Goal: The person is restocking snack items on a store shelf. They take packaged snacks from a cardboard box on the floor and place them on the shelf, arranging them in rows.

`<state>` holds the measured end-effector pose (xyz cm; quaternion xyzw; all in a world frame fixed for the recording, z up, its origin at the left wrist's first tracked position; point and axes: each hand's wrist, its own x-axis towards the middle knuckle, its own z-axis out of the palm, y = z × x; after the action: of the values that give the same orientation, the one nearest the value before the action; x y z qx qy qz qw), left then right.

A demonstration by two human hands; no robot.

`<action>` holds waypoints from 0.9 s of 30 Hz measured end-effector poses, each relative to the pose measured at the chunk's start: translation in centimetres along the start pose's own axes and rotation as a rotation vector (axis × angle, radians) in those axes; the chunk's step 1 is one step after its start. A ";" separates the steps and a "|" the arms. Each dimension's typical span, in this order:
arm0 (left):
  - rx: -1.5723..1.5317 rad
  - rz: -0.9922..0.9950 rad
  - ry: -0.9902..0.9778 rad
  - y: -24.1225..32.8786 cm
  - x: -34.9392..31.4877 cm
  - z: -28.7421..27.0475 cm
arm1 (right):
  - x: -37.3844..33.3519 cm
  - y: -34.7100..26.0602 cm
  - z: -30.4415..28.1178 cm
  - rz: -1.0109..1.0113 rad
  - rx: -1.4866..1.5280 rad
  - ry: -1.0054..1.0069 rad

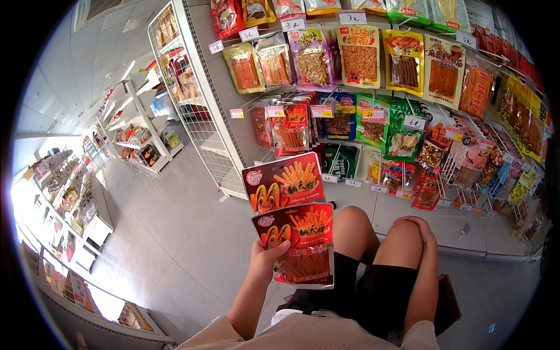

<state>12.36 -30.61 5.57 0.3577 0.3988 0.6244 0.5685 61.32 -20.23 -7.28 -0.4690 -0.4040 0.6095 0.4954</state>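
Note:
My left hand [266,260] grips red snack packets, its thumb pressed across the front one. The front packet [304,261] has a clear lower window with orange-brown strips inside. Behind and above it, a second red packet [279,185] of like design is fanned out; whether more lie between them I cannot tell. My right hand [422,230] lies flat over my right knee [401,248] and holds nothing. Beyond the held packets, similar red packets [290,131] hang on a hook of the display wall.
A wall rack of hooks carries many bagged snacks, among them a purple bag [310,61] and a yellow bag [403,61], with white price tags [352,18]. A wire-mesh shelf end [213,137] stands left of it. More stocked shelves [140,125] line the grey floor [157,216]. A brown box [448,303] is by my right leg.

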 end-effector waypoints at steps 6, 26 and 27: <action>-0.028 0.045 0.001 1.2 -1.3 0.2 | -1.7 0.0 -0.8 -0.161 -0.087 0.043; 0.147 0.111 -0.008 4.5 -6.6 -0.2 | 5.2 -1.1 10.6 -0.242 -0.380 -0.203; 0.159 0.124 -0.010 4.6 -7.1 -0.2 | 6.2 -0.5 11.6 -0.233 -0.408 -0.212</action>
<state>10.91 -37.87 9.72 0.4287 0.4212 0.6231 0.5006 49.74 -14.38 -5.14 -0.4428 -0.6197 0.4999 0.4123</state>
